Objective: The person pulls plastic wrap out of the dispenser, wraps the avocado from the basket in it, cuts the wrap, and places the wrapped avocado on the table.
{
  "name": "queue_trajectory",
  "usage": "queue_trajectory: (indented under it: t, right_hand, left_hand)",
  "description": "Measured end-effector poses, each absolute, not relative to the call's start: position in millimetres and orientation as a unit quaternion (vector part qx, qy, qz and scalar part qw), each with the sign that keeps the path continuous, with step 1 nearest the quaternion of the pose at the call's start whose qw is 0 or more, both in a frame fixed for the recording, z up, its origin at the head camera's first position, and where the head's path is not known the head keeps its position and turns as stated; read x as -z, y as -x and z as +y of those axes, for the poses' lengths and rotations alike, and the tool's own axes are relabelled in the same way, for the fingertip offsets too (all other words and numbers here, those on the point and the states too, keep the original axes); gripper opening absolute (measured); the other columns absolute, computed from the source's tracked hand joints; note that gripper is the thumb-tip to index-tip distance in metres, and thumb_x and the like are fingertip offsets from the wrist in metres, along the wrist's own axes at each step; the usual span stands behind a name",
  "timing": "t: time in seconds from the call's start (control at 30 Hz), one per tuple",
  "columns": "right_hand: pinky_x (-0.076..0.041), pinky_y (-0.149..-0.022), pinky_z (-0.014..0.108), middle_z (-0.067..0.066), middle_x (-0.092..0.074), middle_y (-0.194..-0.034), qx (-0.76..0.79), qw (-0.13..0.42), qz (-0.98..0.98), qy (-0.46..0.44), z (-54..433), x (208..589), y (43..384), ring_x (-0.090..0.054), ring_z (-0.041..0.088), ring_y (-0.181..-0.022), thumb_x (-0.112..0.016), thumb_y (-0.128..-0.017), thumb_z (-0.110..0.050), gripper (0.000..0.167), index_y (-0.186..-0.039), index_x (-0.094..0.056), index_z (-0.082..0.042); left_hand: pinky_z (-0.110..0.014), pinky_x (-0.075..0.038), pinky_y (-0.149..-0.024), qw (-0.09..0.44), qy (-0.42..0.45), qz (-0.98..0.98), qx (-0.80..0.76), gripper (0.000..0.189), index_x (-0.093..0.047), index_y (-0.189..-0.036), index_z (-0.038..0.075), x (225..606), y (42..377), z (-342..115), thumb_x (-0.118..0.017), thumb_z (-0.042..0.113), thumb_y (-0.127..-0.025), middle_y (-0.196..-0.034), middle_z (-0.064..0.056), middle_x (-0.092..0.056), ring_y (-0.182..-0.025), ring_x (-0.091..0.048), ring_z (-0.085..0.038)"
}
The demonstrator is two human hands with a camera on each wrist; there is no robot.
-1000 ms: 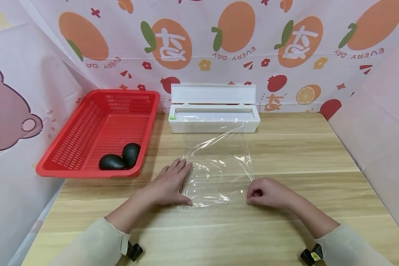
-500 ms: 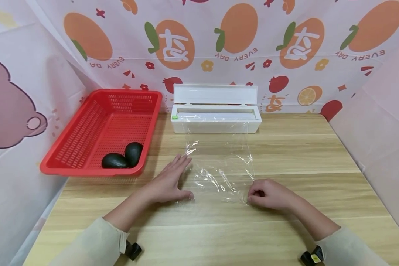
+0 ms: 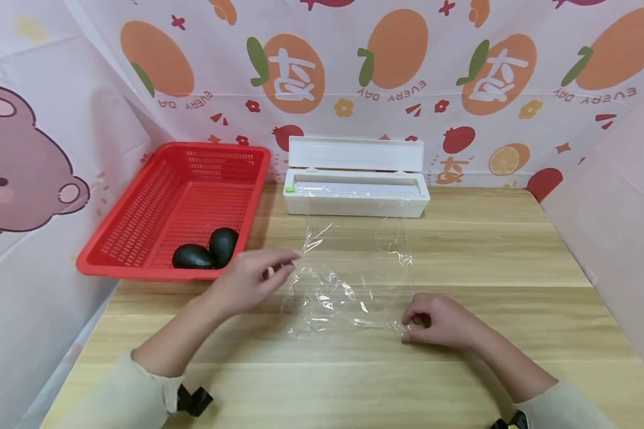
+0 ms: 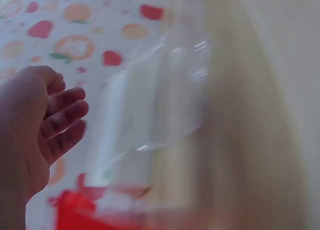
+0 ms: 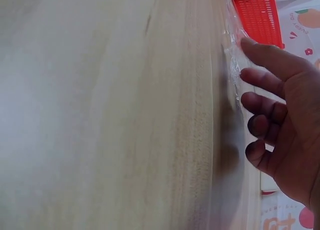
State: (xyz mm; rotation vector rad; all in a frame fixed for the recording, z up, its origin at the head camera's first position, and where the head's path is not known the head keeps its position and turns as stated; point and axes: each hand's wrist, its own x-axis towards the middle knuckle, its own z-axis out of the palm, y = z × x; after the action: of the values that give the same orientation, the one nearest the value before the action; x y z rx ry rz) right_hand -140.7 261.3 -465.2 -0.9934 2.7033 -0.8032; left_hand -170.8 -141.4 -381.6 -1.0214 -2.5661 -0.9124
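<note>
A sheet of clear plastic wrap (image 3: 343, 292) lies over the wooden table, drawn out from a white wrap dispenser (image 3: 356, 207) whose lid stands up. My left hand (image 3: 249, 280) is raised beside the sheet's left edge, thumb and fingers loosely bent. Nothing shows in its grasp in the left wrist view, where the wrap (image 4: 150, 99) hangs blurred beyond the fingers. At the sheet's near right corner is my right hand (image 3: 444, 322), its fingertips right at the film. The right wrist view shows its thumb and index finger (image 5: 262, 79) parted, the other fingers curled loosely.
A red plastic basket (image 3: 139, 272) stands at the left of the table, close behind the left forearm. Two dark avocados (image 3: 193, 257) lie in its near right corner. A printed fruit curtain (image 3: 349, 59) hangs directly behind the dispenser. A green slider (image 3: 290, 189) sits at the dispenser's left end.
My left hand has come up off the wrap's left edge and shifted left toward the basket. The right hand's thumb and index finger have loosened at the corner. The head view has turned slightly left.
</note>
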Motion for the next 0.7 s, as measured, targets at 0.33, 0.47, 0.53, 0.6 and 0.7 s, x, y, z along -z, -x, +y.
queue_trajectory:
  t: [0.33, 0.47, 0.53, 0.6, 0.7]
  right_hand:
    - [-0.048, -0.066, 0.019, -0.018, -0.059, -0.085, 0.256, 0.046, 0.889, 0.376, 261, 469, 140, -0.052, -0.004, -0.072, -0.079, -0.081, -0.019, 0.009, -0.087, -0.075, -0.024]
    - [-0.05, -0.068, 0.019, -0.019, -0.06, -0.085, 0.256, 0.041, 0.885, 0.387, 262, 470, 140, -0.054, -0.005, -0.074, -0.078, -0.082, -0.018, 0.008, -0.086, -0.075, -0.024]
    - [-0.05, -0.068, 0.019, -0.02, -0.06, -0.085, 0.258, 0.041, 0.885, 0.386, 263, 471, 140, -0.054, -0.005, -0.074, -0.078, -0.083, -0.018, 0.008, -0.086, -0.075, -0.025]
    - [-0.05, -0.068, 0.019, -0.02, -0.06, -0.084, 0.262, 0.043, 0.884, 0.385, 263, 471, 140, -0.054, -0.005, -0.074, -0.078, -0.083, -0.018, 0.008, -0.086, -0.075, -0.025]
    - [-0.05, -0.068, 0.019, -0.021, -0.06, -0.084, 0.271, 0.055, 0.883, 0.38, 263, 472, 141, -0.055, -0.006, -0.075, -0.078, -0.084, -0.018, 0.009, -0.086, -0.075, -0.026]
  left_hand:
    - [-0.057, -0.047, -0.097, -0.003, 0.159, -0.966, 0.202, 0.049, -0.057, -0.134, 0.008, 340, 205, -231, -0.071, 0.027, -0.091, -0.131, -0.016, -0.058, -0.118, -0.054, -0.035]
    - [-0.065, -0.037, -0.104, -0.111, 0.138, -0.968, 0.176, 0.073, -0.043, -0.144, -0.002, 345, 219, -260, -0.069, 0.04, -0.091, -0.144, -0.027, -0.044, -0.133, -0.04, -0.047]
    - [-0.066, -0.036, -0.104, -0.15, 0.137, -0.964, 0.174, 0.085, -0.038, -0.146, -0.005, 350, 226, -269, -0.07, 0.048, -0.088, -0.145, -0.03, -0.043, -0.134, -0.038, -0.049]
    - [-0.065, -0.039, -0.102, -0.182, 0.137, -0.958, 0.173, 0.094, -0.036, -0.147, -0.005, 354, 230, -275, -0.071, 0.055, -0.084, -0.144, -0.03, -0.045, -0.132, -0.041, -0.049]
    - [-0.062, -0.045, -0.097, -0.212, 0.141, -0.953, 0.165, 0.1, -0.037, -0.148, -0.002, 360, 235, -281, -0.075, 0.058, -0.078, -0.137, -0.026, -0.052, -0.124, -0.05, -0.044]
